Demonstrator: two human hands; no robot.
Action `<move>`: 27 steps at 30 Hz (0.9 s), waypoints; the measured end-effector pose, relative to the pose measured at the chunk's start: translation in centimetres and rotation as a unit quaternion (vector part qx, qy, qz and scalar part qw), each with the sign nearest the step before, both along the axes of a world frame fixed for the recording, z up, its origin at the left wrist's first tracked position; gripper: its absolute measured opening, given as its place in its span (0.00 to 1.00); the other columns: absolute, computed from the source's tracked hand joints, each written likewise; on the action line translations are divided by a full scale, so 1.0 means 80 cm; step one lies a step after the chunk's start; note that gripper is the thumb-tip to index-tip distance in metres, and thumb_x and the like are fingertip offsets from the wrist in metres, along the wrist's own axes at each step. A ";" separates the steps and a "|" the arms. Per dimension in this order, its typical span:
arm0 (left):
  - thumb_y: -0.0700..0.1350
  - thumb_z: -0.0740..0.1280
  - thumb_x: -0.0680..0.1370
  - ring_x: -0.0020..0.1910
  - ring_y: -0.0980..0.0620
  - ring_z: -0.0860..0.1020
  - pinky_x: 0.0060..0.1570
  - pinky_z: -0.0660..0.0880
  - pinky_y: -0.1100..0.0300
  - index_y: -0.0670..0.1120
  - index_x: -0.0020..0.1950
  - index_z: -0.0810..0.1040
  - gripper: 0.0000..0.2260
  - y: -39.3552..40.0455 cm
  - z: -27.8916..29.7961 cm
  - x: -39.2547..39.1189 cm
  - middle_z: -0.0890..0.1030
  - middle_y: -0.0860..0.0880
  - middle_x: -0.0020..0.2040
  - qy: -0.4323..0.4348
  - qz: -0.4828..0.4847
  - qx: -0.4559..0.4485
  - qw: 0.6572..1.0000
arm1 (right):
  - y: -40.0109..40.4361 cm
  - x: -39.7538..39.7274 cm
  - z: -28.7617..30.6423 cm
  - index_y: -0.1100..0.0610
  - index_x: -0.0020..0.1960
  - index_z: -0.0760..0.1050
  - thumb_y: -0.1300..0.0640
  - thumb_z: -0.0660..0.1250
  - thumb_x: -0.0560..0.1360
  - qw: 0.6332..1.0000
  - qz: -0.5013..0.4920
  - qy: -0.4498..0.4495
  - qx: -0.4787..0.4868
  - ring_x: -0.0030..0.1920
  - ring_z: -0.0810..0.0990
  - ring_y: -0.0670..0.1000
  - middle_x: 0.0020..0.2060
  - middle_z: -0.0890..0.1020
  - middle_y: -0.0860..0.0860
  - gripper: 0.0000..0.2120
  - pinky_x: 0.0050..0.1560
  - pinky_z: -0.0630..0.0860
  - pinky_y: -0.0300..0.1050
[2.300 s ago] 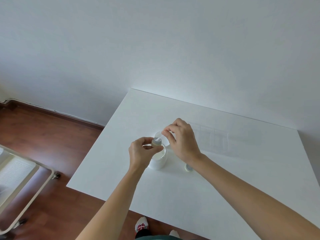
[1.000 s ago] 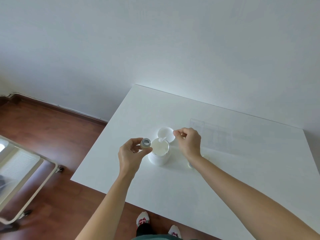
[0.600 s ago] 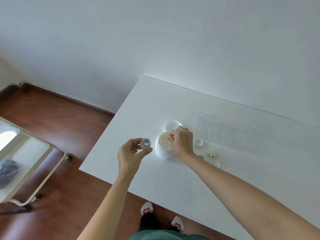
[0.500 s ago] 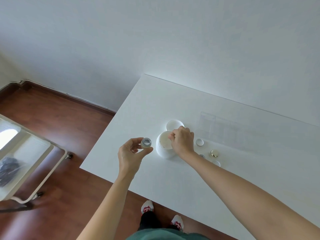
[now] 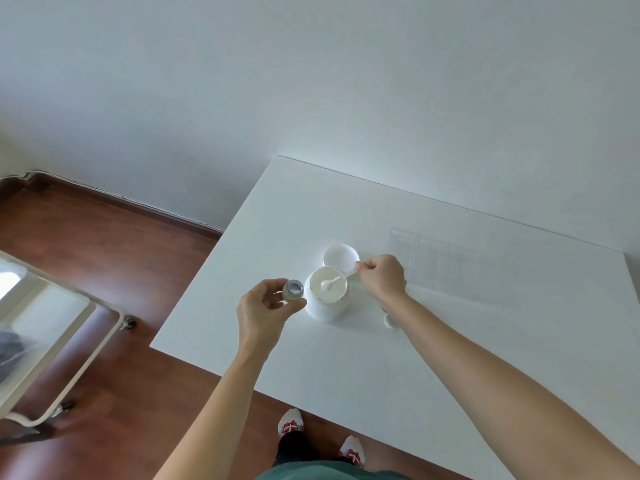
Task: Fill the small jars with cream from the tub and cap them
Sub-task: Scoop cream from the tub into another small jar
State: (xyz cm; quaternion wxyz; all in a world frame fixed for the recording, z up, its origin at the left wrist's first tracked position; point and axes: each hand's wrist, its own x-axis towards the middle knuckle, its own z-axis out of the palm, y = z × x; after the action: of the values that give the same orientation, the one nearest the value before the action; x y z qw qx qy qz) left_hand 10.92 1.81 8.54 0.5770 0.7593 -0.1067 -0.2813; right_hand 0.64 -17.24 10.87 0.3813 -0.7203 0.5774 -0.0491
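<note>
We see the left hand [image 5: 263, 311] raised just left of the tub [image 5: 327, 294], thumb and fingers curled round a small jar [image 5: 293, 289], which it pinches upright with its open mouth facing up; the jar's rim looks grey and we cannot tell how much cream lies inside; the jar sits close beside the tub's left wall, and whether the two touch we cannot tell. The tub stands open on the white desk [image 5: 450, 358], white cream filling it nearly to the rim; its round white lid [image 5: 341, 255] lies flat on the desk just behind it. The right hand [image 5: 382, 277] is clenched round the handle of a small white spoon [image 5: 334, 283], gripping it at the tub's right edge; the spoon's bowl reaches over the cream, a dab of cream on it. By the right wrist a small pale object [image 5: 389, 321] rests on the desk, partly hidden by the arm; we cannot tell what it is. Behind the right hand a clear plastic organiser [image 5: 446, 261] sits on the desk, faint against the white. To the far left a metal-framed cart [image 5: 52, 341] stands on the wooden floor [image 5: 121, 254]; below the desk edge we see two shoes [image 5: 291, 426].
</note>
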 end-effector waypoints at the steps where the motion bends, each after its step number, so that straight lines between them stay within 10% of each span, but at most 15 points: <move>1: 0.39 0.82 0.65 0.39 0.59 0.83 0.40 0.76 0.66 0.52 0.46 0.83 0.15 -0.003 0.002 -0.001 0.87 0.54 0.42 0.000 -0.004 0.004 1.000 | -0.003 -0.003 0.004 0.56 0.29 0.70 0.54 0.66 0.76 1.000 -0.015 -0.014 0.013 0.35 0.70 0.55 0.25 0.70 0.47 0.17 0.45 0.65 0.46; 13: 0.39 0.81 0.63 0.36 0.60 0.83 0.37 0.75 0.64 0.52 0.43 0.83 0.14 -0.059 0.027 -0.017 0.86 0.57 0.37 -0.023 -0.065 0.029 0.997 | -0.016 -0.027 0.077 0.63 0.39 0.80 0.53 0.67 0.76 0.988 -0.041 -0.150 0.008 0.31 0.68 0.51 0.26 0.70 0.49 0.14 0.38 0.67 0.42; 21: 0.42 0.82 0.62 0.41 0.53 0.86 0.45 0.80 0.56 0.50 0.46 0.85 0.15 -0.073 0.038 -0.019 0.87 0.53 0.39 0.005 -0.072 0.006 0.997 | -0.002 -0.023 0.096 0.56 0.44 0.81 0.52 0.65 0.77 0.975 0.060 -0.116 -0.178 0.44 0.74 0.52 0.36 0.76 0.48 0.10 0.54 0.68 0.50; 27: 0.41 0.83 0.62 0.40 0.56 0.85 0.43 0.80 0.59 0.50 0.44 0.85 0.15 -0.074 0.044 -0.018 0.87 0.54 0.39 0.012 -0.068 0.001 0.998 | 0.007 -0.020 0.096 0.53 0.45 0.80 0.52 0.65 0.78 0.950 0.120 -0.098 -0.271 0.47 0.74 0.51 0.41 0.73 0.47 0.08 0.46 0.53 0.41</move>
State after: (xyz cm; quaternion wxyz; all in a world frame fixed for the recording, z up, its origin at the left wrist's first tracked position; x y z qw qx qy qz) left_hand 9.46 -4.13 12.09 0.5569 0.7474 -0.1509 -0.3294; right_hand -1.00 -16.67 18.53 0.2293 -0.8523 0.4108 -0.2284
